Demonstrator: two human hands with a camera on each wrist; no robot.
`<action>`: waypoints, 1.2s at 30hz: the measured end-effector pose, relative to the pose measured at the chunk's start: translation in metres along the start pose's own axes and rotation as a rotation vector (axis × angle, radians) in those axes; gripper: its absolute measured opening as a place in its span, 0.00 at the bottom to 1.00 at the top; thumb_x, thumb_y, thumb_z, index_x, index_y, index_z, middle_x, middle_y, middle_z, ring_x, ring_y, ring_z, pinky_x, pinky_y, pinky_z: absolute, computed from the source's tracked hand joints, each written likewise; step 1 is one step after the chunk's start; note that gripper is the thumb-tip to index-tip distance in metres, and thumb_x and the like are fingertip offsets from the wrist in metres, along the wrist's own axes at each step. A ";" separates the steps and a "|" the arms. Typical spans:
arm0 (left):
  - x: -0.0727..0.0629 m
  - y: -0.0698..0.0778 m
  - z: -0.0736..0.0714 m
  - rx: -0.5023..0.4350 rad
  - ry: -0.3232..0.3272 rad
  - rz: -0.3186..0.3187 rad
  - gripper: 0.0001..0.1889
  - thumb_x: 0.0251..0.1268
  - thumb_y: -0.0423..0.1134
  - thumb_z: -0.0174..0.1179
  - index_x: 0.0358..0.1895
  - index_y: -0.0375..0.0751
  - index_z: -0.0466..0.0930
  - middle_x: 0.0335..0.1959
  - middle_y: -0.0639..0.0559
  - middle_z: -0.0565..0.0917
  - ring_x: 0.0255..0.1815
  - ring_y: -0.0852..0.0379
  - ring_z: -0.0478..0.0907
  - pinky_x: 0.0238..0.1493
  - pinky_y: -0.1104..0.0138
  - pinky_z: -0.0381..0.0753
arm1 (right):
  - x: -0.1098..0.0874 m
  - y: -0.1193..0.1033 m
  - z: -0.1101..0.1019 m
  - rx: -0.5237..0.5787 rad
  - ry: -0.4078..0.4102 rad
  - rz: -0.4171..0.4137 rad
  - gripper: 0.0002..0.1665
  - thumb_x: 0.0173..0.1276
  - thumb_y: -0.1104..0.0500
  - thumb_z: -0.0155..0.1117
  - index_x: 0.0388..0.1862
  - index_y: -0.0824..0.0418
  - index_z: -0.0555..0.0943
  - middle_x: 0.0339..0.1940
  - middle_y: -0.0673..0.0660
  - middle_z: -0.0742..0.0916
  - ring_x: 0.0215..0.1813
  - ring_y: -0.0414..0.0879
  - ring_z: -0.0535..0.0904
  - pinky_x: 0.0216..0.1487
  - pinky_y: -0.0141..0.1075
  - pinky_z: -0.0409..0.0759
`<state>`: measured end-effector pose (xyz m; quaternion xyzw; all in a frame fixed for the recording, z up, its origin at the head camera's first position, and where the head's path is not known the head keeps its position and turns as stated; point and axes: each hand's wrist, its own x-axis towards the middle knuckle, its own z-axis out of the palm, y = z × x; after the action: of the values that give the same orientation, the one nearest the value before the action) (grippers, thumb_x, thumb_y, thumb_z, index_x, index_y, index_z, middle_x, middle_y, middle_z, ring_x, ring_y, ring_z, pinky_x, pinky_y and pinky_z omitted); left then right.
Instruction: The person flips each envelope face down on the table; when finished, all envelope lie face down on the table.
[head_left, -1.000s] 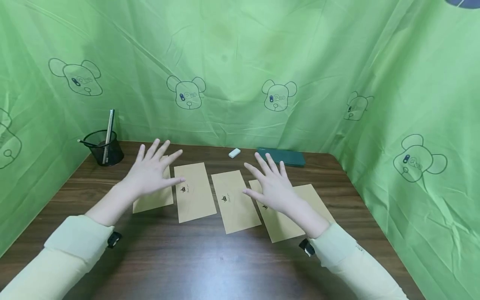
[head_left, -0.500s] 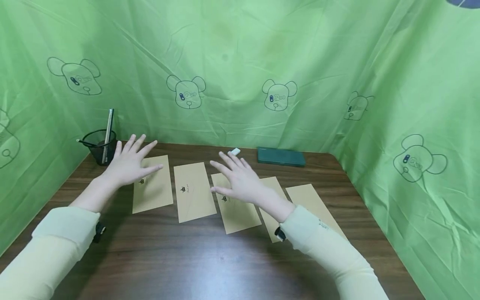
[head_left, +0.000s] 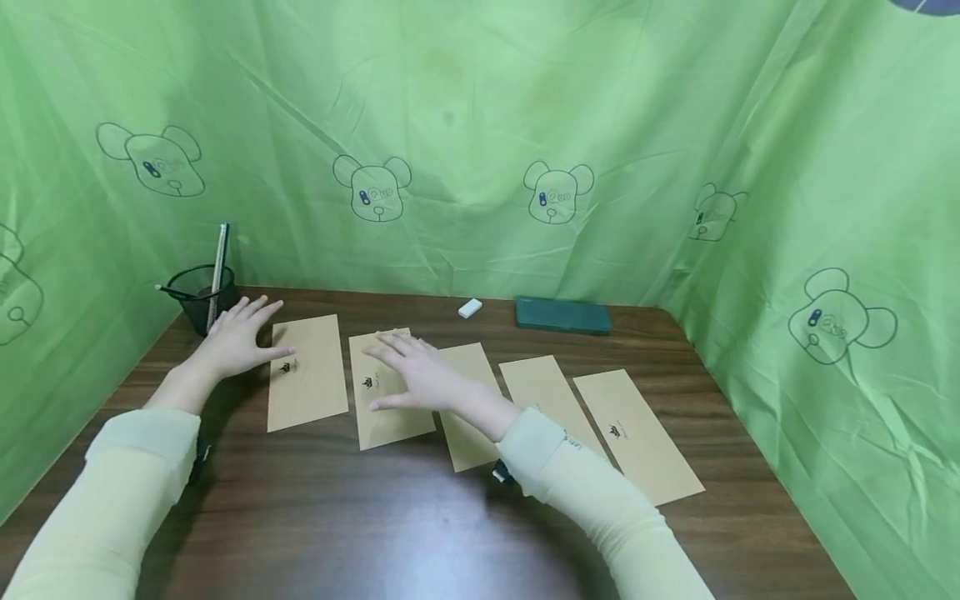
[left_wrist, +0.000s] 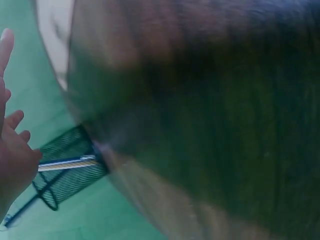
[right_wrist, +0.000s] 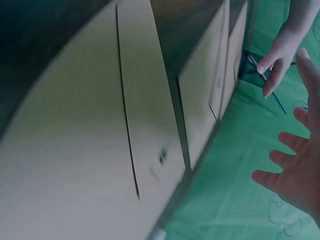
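Several tan envelopes with small crown prints lie in a row across the dark wooden table (head_left: 315, 517). My left hand (head_left: 232, 340), fingers spread, is between the leftmost envelope (head_left: 311, 379) and the black mesh pen cup (head_left: 197, 293); it holds nothing. In the left wrist view the pen cup (left_wrist: 70, 167) with its pens appears beside that hand (left_wrist: 17, 160). My right hand (head_left: 423, 375) hovers with fingers extended over the second envelope (head_left: 378, 429) from the left, partly hiding it and the third envelope (head_left: 468, 362). The right wrist view shows this hand (right_wrist: 300, 170) holding nothing.
A white eraser (head_left: 470, 308) and a dark green flat case (head_left: 562, 316) lie along the table's back edge. Two more envelopes (head_left: 546, 392) lie to the right, the forearm partly covering one. Green curtains (head_left: 465, 108) with bear drawings enclose the table.
Both hands have moved left: the left from the leftmost envelope toward the pen cup, the right from the fourth envelope across to the second. The envelopes stay in place; the rightmost is now uncovered.
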<state>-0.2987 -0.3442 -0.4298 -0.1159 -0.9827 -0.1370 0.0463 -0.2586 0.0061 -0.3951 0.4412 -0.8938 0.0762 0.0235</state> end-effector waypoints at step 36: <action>0.014 -0.029 0.022 -0.150 -0.155 -0.004 0.43 0.56 0.54 0.65 0.66 0.26 0.60 0.65 0.24 0.62 0.66 0.27 0.55 0.62 0.38 0.56 | 0.047 0.004 0.051 0.055 -0.394 -0.219 0.42 0.61 0.31 0.57 0.72 0.42 0.62 0.76 0.42 0.59 0.78 0.50 0.45 0.73 0.54 0.46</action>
<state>-0.3210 -0.3620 -0.4570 -0.1274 -0.9705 -0.2009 -0.0387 -0.2887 -0.0364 -0.4412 0.5427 -0.8254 0.0098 -0.1554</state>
